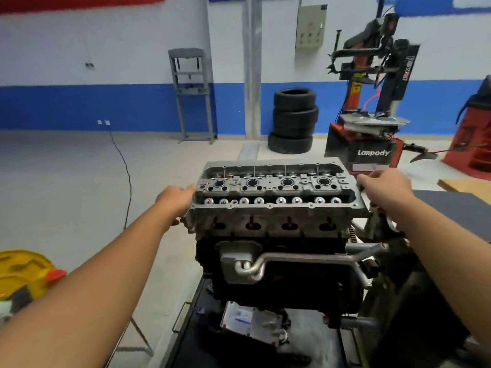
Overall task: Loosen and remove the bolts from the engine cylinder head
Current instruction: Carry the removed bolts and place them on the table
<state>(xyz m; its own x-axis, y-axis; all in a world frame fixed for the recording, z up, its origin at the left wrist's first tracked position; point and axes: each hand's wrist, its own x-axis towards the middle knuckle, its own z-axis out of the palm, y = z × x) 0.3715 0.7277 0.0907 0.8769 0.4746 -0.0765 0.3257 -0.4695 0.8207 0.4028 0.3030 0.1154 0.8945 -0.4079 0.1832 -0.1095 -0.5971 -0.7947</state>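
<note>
One cylinder head point(276, 197) is sitting atop the dark engine block point(279, 269), centre of the room, on a stand. Counting along its top: 4 round plug wells in the middle row, 8 shiny valve caps point(271, 200) in the near row, 4 ports on the front face. No bolts are showing clearly from here, too small to tell.

2 bare arms are reaching out, one each side of the head. The left hand point(176, 200) is stretching fwd w/ wrist straight, fingers wrapping round the head's left end; thumb is curling low by the corner, fingertips are hiding behind the casting so can't tell how tight. The right hand point(382, 185) is coming in from the right, knuckles up, fingers curling down over the head's right end, pressed close together, gripping the edge.

Behind: 4 tyres point(293, 120) are lying stacked by the blue-and-white wall, 1 grey press frame point(192, 94) is standing left of them, 1 red tyre changer point(372, 102) is standing right. A yellow container point(24, 272) is sitting low at left, near the left forearm
</note>
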